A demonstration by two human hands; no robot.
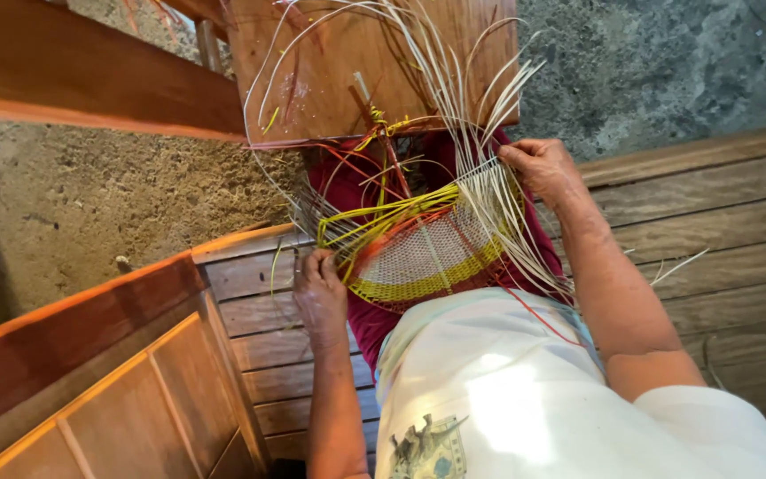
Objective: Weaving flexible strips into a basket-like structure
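Observation:
A half-woven basket piece (427, 253) of pale cane with a yellow band and red strands rests on my lap, over dark red cloth. Long loose cane strips (454, 80) fan upward from it. My left hand (319, 293) grips the yellow strands at the weave's left edge. My right hand (538, 168) pinches pale strips at the upper right rim. A thin stick (374, 115) with yellow and red ties stands up behind the weave.
A wooden board (330, 53) lies ahead under the cane ends. I sit on a plank bench (711, 213). A wooden panel (117, 381) is at lower left, a beam (73, 71) at upper left, concrete floor (667, 62) beyond.

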